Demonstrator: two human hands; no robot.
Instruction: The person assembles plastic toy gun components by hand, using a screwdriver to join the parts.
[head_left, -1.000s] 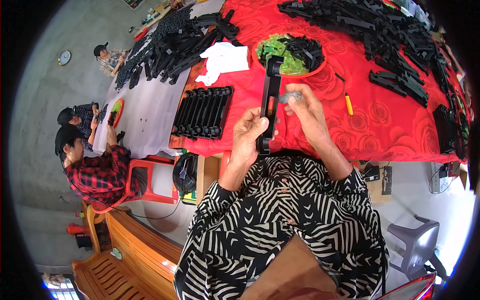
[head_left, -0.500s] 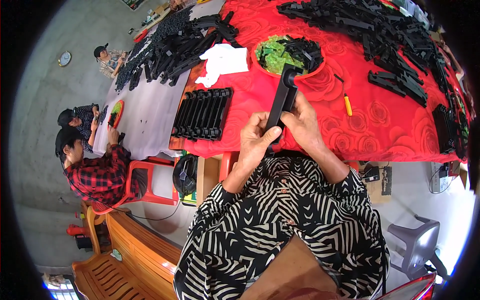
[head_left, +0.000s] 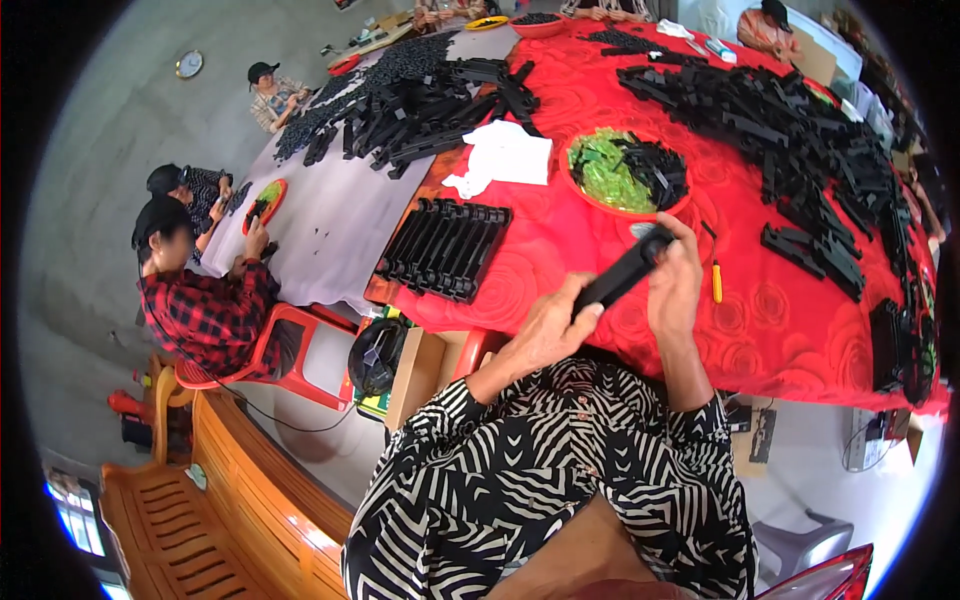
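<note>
A long black plastic part (head_left: 622, 274) is held slantwise between my two hands, over the near edge of the red-covered table. My left hand (head_left: 553, 325) grips its near end, thumb and fingers closed around it. At the far end, the fingers of my right hand (head_left: 675, 285) close on the tip, next to the red bowl (head_left: 602, 208). Green translucent pieces (head_left: 606, 178) and small black pieces (head_left: 655, 170) fill that bowl. To the left, several similar black parts (head_left: 445, 248) lie side by side in a neat row.
A yellow-handled screwdriver (head_left: 717, 284) lies right of my hands. White cloth (head_left: 510, 155) rests beyond the row. Heaps of black parts (head_left: 425, 115) cover the far left and another pile (head_left: 770, 120) the far right. A co-worker in a checked shirt (head_left: 210, 325) sits at left.
My right hand has shifted from the part's lower half to its far end. The part has tipped from steep to slanting right. The whole view has swung, showing more of the far table.
</note>
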